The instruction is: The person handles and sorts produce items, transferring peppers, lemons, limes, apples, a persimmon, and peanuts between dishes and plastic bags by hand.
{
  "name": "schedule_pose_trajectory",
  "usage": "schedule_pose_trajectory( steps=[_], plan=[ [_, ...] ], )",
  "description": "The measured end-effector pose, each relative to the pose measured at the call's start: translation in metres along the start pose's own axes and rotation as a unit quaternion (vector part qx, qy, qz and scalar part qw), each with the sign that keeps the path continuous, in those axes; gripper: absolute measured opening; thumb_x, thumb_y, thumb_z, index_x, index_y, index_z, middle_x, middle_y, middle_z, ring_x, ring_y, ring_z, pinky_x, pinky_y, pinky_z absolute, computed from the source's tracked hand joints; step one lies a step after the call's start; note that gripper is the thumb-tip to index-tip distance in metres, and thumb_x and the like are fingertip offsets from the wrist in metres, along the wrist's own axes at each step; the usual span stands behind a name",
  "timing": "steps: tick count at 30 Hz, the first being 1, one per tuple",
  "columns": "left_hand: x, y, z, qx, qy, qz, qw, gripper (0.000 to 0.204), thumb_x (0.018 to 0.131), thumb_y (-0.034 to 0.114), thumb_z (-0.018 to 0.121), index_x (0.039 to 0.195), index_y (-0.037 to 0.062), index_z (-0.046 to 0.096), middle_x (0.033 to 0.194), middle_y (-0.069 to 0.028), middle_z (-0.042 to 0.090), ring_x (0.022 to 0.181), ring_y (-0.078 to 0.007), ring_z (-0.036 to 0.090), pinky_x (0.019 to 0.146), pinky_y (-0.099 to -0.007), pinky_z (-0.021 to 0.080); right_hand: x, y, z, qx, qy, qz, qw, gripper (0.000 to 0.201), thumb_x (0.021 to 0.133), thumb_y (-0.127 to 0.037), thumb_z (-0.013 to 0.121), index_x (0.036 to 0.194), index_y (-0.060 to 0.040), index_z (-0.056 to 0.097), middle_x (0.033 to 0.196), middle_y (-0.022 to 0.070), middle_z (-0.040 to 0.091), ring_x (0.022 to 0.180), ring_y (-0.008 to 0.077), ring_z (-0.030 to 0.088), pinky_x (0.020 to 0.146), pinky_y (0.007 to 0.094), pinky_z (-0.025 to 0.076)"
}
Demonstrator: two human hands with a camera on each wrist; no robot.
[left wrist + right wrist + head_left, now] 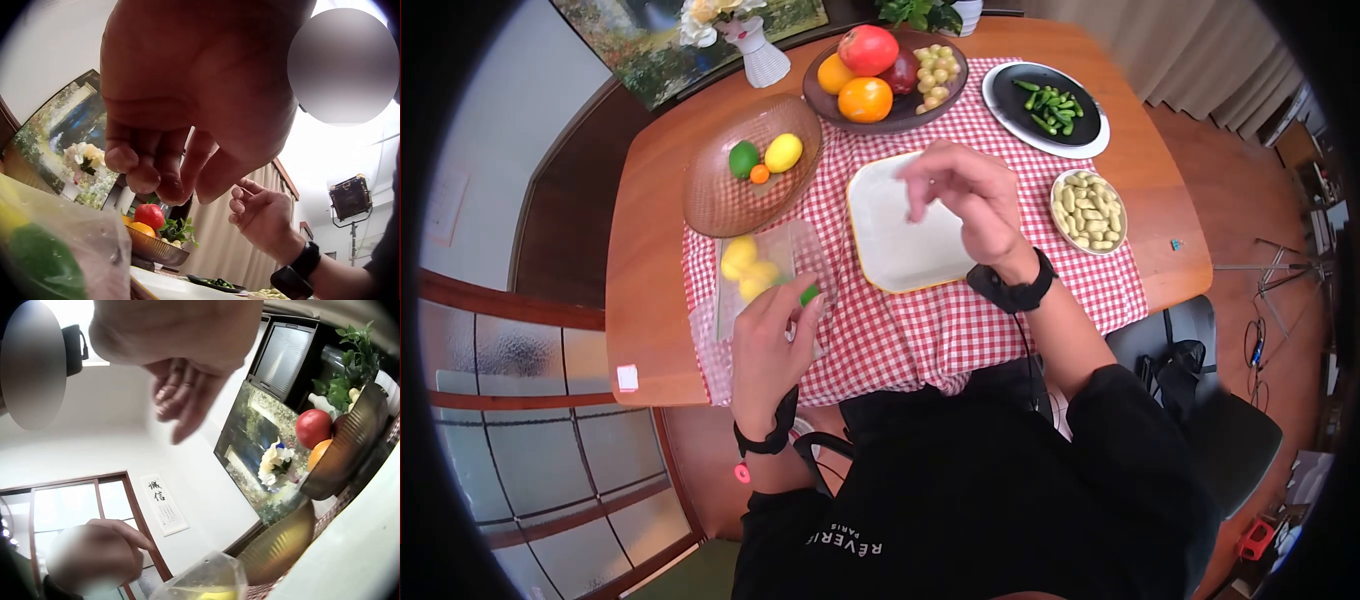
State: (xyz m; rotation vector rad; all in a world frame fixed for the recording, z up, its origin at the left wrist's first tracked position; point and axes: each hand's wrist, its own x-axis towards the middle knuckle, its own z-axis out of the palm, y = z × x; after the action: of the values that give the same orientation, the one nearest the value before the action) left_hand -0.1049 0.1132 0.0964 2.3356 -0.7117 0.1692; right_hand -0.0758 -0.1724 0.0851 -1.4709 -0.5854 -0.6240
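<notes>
My left hand (775, 335) hovers over the near end of a clear plastic bag (805, 250), fingers loosely bent and nothing between them in the left wrist view. Yellow lemons (741, 258) lie in the bag. A green fruit (47, 259) shows through the plastic in the left wrist view; in the head view it is mostly hidden behind the left fingers. Above a white rectangular tray with a yellow rim (890, 235) is my right hand (975, 200), its fingers loosely bent and holding nothing. The tray has nothing in its visible part.
A brown basket (710, 195) holds a lemon, a lime and a small orange fruit. Behind stands a fruit bowl (820, 100) beside a white vase (762, 60). To the right are a black plate (1010, 95) of green peppers and a bowl of peanut-like pods (1088, 212).
</notes>
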Motion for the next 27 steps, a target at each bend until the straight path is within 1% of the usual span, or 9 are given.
schedule_pose_trajectory(
  steps=[2, 4, 8, 11, 14, 18, 21, 25, 27],
  plan=[
    [0.011, 0.006, 0.006, -0.009, 0.016, 0.029, 0.999, 0.026, 0.093, 0.006, 0.074, 0.118, 0.0009, 0.072, 0.085, -0.0168, 0.069, 0.069, -0.0285, 0.068, 0.063, -0.038, 0.053, -0.001, 0.013, -0.032, -0.08, -0.048, -0.169, 0.981, 0.029, 0.063, -0.001, 0.043, 0.08, 0.0059, 0.065, 0.069, 0.0131, 0.066, 0.052, 0.0175, 0.058, 0.052, 0.0315, 0.049],
    [0.021, 0.015, 0.009, -0.044, 0.01, 0.074, 0.996, 0.025, 0.093, 0.004, 0.074, 0.118, 0.0016, 0.072, 0.085, -0.0155, 0.068, 0.068, -0.0245, 0.067, 0.061, -0.0342, 0.052, -0.009, 0.021, -0.044, -0.135, -0.013, -0.205, 0.969, 0.025, 0.069, -0.002, 0.043, 0.081, 0.0056, 0.064, 0.065, 0.0151, 0.065, 0.051, 0.0171, 0.059, 0.052, 0.03, 0.049],
    [0.032, 0.026, 0.037, -0.122, 0.019, 0.084, 0.989, 0.021, 0.095, 0.002, 0.072, 0.117, -0.001, 0.072, 0.083, -0.0111, 0.069, 0.069, -0.0187, 0.066, 0.062, -0.0294, 0.051, -0.02, 0.021, -0.053, -0.14, 0.005, -0.124, 0.982, 0.025, 0.072, 0.001, 0.041, 0.081, 0.0059, 0.064, 0.068, 0.0146, 0.066, 0.051, 0.0167, 0.057, 0.052, 0.0296, 0.05],
    [0.034, 0.031, 0.07, -0.545, 0.138, -0.059, 0.825, 0.017, 0.103, 0.002, 0.062, 0.116, -0.0073, 0.069, 0.082, -0.0062, 0.066, 0.071, -0.0129, 0.063, 0.065, -0.0252, 0.05, -0.008, 0.035, -0.06, 0.048, 0.081, 0.106, 0.99, 0.026, 0.082, 0.004, 0.039, 0.084, 0.0074, 0.065, 0.074, 0.0129, 0.066, 0.053, 0.0174, 0.059, 0.056, 0.0307, 0.055],
    [0.044, 0.021, 0.084, -0.627, 0.254, 0.065, 0.733, 0.019, 0.105, 0.003, 0.057, 0.118, -0.0068, 0.068, 0.081, -0.0082, 0.066, 0.068, -0.0114, 0.059, 0.061, -0.0237, 0.046, 0.008, 0.05, -0.077, 0.008, 0.117, 0.156, 0.981, 0.026, 0.083, 0.004, 0.041, 0.087, 0.0083, 0.066, 0.075, 0.0127, 0.066, 0.055, 0.0178, 0.061, 0.058, 0.0306, 0.055],
    [0.057, 0.003, 0.085, -0.441, 0.392, 0.157, 0.792, 0.02, 0.106, 0.003, 0.054, 0.118, -0.0068, 0.067, 0.081, -0.0086, 0.066, 0.065, -0.0105, 0.056, 0.058, -0.0231, 0.043, 0.004, 0.064, -0.087, 0.011, 0.16, 0.156, 0.975, 0.027, 0.087, 0.005, 0.043, 0.088, 0.008, 0.07, 0.072, 0.0104, 0.068, 0.057, 0.0158, 0.062, 0.057, 0.0273, 0.052],
    [0.054, 0.004, 0.082, -0.441, 0.302, -0.014, 0.845, 0.018, 0.103, 0.001, 0.058, 0.117, -0.0089, 0.065, 0.085, -0.0099, 0.068, 0.071, -0.0144, 0.063, 0.067, -0.0283, 0.052, -0.007, 0.069, -0.09, 0.016, 0.168, 0.159, 0.973, 0.027, 0.088, 0.005, 0.044, 0.091, 0.0078, 0.07, 0.075, 0.0104, 0.069, 0.059, 0.016, 0.063, 0.059, 0.0278, 0.053],
    [0.039, 0.015, 0.087, -0.2, 0.183, 0.036, 0.962, 0.012, 0.094, -0.005, 0.069, 0.106, -0.0051, 0.072, 0.091, -0.0096, 0.071, 0.082, -0.0186, 0.07, 0.075, -0.0307, 0.056, -0.013, 0.071, -0.095, 0.023, 0.158, 0.163, 0.974, 0.027, 0.09, 0.006, 0.044, 0.095, 0.0078, 0.07, 0.077, 0.0108, 0.068, 0.06, 0.0168, 0.063, 0.061, 0.029, 0.055],
    [0.026, 0.016, 0.092, -0.128, 0.194, 0.056, 0.971, 0.013, 0.092, -0.006, 0.07, 0.104, -0.0042, 0.073, 0.093, -0.0113, 0.072, 0.085, -0.0221, 0.07, 0.076, -0.0326, 0.056, -0.013, 0.075, -0.099, 0.064, 0.179, 0.194, 0.962, 0.026, 0.09, 0.005, 0.044, 0.095, 0.0074, 0.069, 0.078, 0.0102, 0.067, 0.059, 0.0173, 0.061, 0.063, 0.0305, 0.055]
  ],
)
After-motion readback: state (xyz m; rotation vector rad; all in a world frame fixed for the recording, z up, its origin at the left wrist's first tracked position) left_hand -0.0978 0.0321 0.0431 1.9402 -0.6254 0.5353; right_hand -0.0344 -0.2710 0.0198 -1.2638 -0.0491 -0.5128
